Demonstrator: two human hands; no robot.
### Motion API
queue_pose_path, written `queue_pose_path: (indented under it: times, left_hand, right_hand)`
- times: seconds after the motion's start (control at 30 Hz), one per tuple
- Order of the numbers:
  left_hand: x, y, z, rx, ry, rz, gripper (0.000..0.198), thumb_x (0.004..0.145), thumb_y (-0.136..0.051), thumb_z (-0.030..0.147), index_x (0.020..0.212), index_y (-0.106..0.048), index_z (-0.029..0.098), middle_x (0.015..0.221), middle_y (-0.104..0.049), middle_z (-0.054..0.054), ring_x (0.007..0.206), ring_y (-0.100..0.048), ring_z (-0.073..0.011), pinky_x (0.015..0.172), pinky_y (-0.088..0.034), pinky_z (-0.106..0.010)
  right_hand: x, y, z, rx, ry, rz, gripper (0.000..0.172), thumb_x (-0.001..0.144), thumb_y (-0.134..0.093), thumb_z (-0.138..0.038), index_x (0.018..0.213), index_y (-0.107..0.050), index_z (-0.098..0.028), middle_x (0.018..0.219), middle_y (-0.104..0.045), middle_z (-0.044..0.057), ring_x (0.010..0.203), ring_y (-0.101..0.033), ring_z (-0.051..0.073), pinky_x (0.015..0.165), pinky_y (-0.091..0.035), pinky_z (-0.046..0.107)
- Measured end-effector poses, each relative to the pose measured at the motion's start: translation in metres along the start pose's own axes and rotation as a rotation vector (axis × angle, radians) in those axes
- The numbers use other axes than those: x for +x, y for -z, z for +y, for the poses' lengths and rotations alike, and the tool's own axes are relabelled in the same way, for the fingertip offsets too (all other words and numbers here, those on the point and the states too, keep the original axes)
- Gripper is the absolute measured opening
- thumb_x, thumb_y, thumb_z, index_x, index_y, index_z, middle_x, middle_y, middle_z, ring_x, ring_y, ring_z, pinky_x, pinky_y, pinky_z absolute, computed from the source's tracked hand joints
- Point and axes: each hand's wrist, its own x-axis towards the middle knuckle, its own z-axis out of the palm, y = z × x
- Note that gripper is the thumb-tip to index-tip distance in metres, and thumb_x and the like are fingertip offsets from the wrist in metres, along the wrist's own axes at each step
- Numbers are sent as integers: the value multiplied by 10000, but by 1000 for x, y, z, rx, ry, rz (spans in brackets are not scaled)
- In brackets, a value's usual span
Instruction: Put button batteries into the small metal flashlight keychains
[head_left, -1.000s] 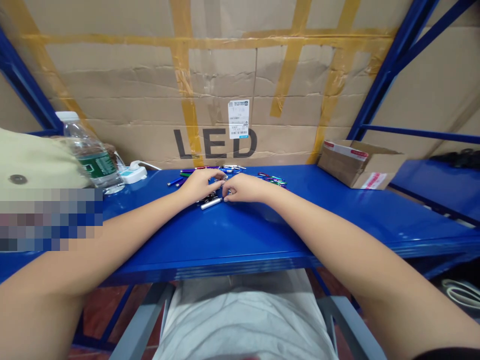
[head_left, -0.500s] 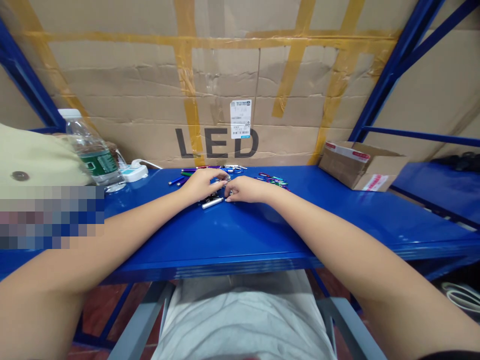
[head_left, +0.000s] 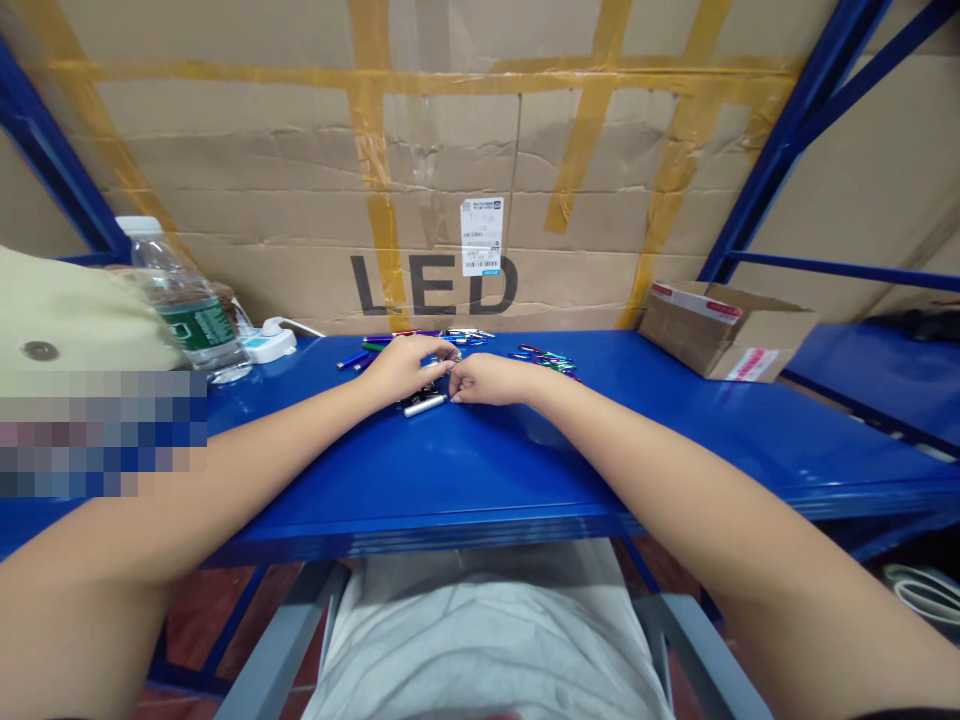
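My left hand [head_left: 401, 368] is curled over the blue table [head_left: 465, 470], thumb and fingers bent towards each other around something small and silvery that I cannot make out. Touching or almost touching it at the fingertips is my right hand [head_left: 487, 380], closed in a pinch with its fingers pointing down; what it grips is hidden. Just below the hands lies a silver pen-like tube [head_left: 424, 405], with small dark parts partly covered beside it. Blue pens [head_left: 352, 360] lie left of my left hand, and more pens [head_left: 469, 337] lie behind. Shiny multicoloured pens or pen parts [head_left: 546, 358] lie to the right.
A plastic water bottle [head_left: 191, 310] and a white power strip [head_left: 268, 343] stand at the left, close to another person's pale sleeve [head_left: 75, 310]. An open cardboard box [head_left: 720, 330] sits at the right. A large taped carton [head_left: 300, 200] walls the back, between blue rack posts [head_left: 787, 150].
Both hands stay almost where they were, close together over the table. My right fingers appear to have tucked in slightly. The pens and other items have not moved.
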Motion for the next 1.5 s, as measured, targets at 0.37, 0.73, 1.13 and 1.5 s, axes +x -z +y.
queue_pose_path:
  times: [0.37, 0.73, 1.13, 1.5]
  left_hand:
    - [0, 1, -1, 11, -5, -9, 212, 870, -563, 257, 1044, -671, 199, 1010, -725, -46, 942, -664, -198, 838, -505, -318]
    - [0, -1, -2, 12, -25, -4, 202, 866, -579, 270, 1018, -684, 188, 976, -734, -48, 907, -671, -201, 800, -497, -305]
    - [1, -2, 0, 33, -101, -14, 218, 888, -586, 290, 1053, -681, 185, 960, -737, -43, 872, -674, -208, 753, -478, -303]
    - [-1, -5, -4, 11, -89, 17, 215, 873, -603, 301, 1042, -685, 196, 953, -740, -46, 876, -679, -195, 775, -493, -304]
  right_hand:
    - [-2, 2, 1, 34, 23, -28, 143, 765, -541, -131, 792, -680, -154, 775, -688, 38, 636, -537, 130, 602, -386, 249]
    - [-14, 17, 17, 275, -77, 201, 120, 812, -525, -218, 816, -630, -161, 704, -615, 4, 626, -501, 118, 585, -360, 240]
    - [-11, 11, 19, 397, -109, 353, 142, 819, -556, -265, 823, -629, -143, 621, -512, -28, 599, -431, 104, 591, -339, 249]
    - [-18, 20, 21, 253, -51, 436, 240, 792, -495, -177, 945, -677, -146, 663, -559, -12, 606, -453, 108, 588, -332, 248]
